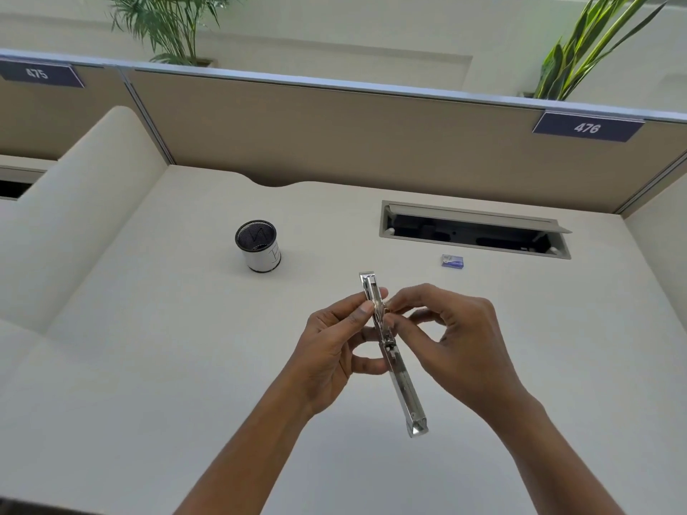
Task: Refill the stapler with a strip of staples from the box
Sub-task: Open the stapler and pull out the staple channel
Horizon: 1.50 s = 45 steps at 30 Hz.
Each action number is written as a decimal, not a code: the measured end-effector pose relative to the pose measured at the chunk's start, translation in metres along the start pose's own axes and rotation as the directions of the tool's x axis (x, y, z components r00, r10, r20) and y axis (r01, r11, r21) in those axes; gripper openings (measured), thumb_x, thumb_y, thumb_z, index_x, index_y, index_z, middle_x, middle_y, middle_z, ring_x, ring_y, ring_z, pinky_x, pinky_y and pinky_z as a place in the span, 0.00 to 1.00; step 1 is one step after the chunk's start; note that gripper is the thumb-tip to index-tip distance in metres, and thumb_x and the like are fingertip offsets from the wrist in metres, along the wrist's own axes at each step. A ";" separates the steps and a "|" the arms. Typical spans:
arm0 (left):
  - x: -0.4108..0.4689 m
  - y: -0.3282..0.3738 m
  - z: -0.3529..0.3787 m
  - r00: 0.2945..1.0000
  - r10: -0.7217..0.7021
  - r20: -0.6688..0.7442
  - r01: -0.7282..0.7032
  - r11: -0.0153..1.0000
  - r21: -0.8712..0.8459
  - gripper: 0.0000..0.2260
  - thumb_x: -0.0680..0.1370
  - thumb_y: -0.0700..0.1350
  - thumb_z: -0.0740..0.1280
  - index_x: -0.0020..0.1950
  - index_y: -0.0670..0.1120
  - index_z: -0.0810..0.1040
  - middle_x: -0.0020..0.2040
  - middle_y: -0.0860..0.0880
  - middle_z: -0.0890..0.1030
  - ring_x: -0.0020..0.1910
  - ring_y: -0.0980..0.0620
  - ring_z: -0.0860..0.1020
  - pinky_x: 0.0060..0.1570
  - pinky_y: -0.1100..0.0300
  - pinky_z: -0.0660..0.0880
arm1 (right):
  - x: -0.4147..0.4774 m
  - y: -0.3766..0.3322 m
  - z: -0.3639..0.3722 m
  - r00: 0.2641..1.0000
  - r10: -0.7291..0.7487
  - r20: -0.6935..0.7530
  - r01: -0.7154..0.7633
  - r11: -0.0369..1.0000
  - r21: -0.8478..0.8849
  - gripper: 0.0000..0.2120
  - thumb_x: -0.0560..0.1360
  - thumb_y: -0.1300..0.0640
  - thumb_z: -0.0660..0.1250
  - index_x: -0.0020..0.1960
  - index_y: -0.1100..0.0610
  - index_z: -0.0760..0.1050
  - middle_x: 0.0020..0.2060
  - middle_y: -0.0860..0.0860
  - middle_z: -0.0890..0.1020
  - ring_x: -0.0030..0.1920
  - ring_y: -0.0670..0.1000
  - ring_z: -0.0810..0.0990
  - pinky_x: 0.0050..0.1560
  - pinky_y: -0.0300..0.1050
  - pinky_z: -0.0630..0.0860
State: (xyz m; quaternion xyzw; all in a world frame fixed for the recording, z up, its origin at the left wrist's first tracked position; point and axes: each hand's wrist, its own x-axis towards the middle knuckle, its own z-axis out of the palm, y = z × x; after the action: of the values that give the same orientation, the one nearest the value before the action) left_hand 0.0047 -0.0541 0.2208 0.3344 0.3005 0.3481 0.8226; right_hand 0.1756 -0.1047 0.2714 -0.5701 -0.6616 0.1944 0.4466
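The left hand [334, 340] is clamped on the opened-out stapler [390, 351], held above the table [148, 366] — thumb and fingers pinching its upper half. The right hand [453, 336] pinches at the same channel, fingertips together; whether a staple strip sits between them I cannot tell. The staple box [452, 261] lies beyond the right hand, well apart; a mesh cup [257, 245] stands beyond the left. The risk — a strip entering crooked could snap or jam, since the stapler has no support underneath.

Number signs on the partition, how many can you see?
2: the 475 sign sits at the far left of the partition, and the 476 sign at the far right. More may lie beyond the frame.
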 end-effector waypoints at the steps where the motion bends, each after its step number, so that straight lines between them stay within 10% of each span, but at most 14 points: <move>1: 0.000 0.001 0.001 1.000 -0.001 0.006 0.001 1.000 -0.001 0.14 0.82 0.46 0.69 0.66 0.44 0.83 0.54 0.43 0.84 0.48 0.49 0.83 0.38 0.50 0.85 | -0.001 0.001 0.000 1.000 0.019 0.002 -0.019 0.999 0.041 0.10 0.74 0.65 0.76 0.53 0.54 0.84 0.44 0.41 0.87 0.46 0.44 0.87 0.48 0.39 0.84; 7: 0.000 -0.002 0.002 0.999 -0.028 0.037 0.029 0.999 -0.028 0.12 0.81 0.45 0.69 0.62 0.44 0.84 0.50 0.44 0.83 0.46 0.51 0.83 0.35 0.52 0.84 | -0.013 0.005 0.000 1.000 0.009 0.018 -0.010 0.997 0.073 0.12 0.77 0.68 0.72 0.57 0.57 0.85 0.48 0.47 0.86 0.49 0.49 0.87 0.50 0.46 0.84; 18: 0.000 -0.004 0.000 0.999 -0.031 0.020 0.033 0.996 -0.078 0.13 0.80 0.46 0.71 0.63 0.44 0.84 0.49 0.48 0.84 0.45 0.50 0.83 0.38 0.49 0.85 | -0.034 -0.001 -0.001 0.990 -0.138 -0.025 0.136 0.988 -0.072 0.09 0.75 0.70 0.72 0.51 0.59 0.84 0.47 0.48 0.84 0.47 0.42 0.84 0.50 0.30 0.76; 25: -0.005 -0.011 0.006 0.998 -0.048 0.029 0.050 0.997 -0.063 0.13 0.80 0.46 0.70 0.63 0.43 0.85 0.51 0.46 0.85 0.48 0.49 0.84 0.36 0.51 0.84 | -0.016 0.009 -0.009 0.999 0.043 0.015 -0.045 0.991 0.128 0.17 0.77 0.73 0.65 0.55 0.55 0.84 0.49 0.44 0.85 0.46 0.50 0.86 0.47 0.44 0.84; 30: -0.007 -0.012 0.009 0.998 -0.049 0.036 0.051 0.998 -0.035 0.14 0.81 0.46 0.69 0.64 0.43 0.84 0.53 0.46 0.85 0.48 0.49 0.84 0.37 0.51 0.84 | -0.001 0.010 0.000 1.000 0.013 -0.003 -0.013 1.000 -0.018 0.16 0.79 0.69 0.68 0.60 0.54 0.84 0.50 0.45 0.83 0.50 0.44 0.84 0.47 0.32 0.80; 45: -0.011 -0.013 0.009 1.000 -0.020 0.015 0.020 1.000 0.005 0.13 0.83 0.44 0.67 0.64 0.41 0.84 0.52 0.47 0.85 0.43 0.52 0.82 0.38 0.50 0.84 | -0.005 -0.002 0.001 0.990 -0.069 0.124 0.102 0.955 -0.280 0.19 0.75 0.74 0.69 0.60 0.58 0.85 0.52 0.52 0.83 0.42 0.46 0.83 0.45 0.34 0.80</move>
State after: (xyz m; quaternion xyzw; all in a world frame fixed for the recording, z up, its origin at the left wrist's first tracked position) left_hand 0.0098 -0.0724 0.2192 0.3358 0.2983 0.3367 0.8276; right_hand 0.1736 -0.1098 0.2710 -0.5876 -0.7310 0.1095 0.3294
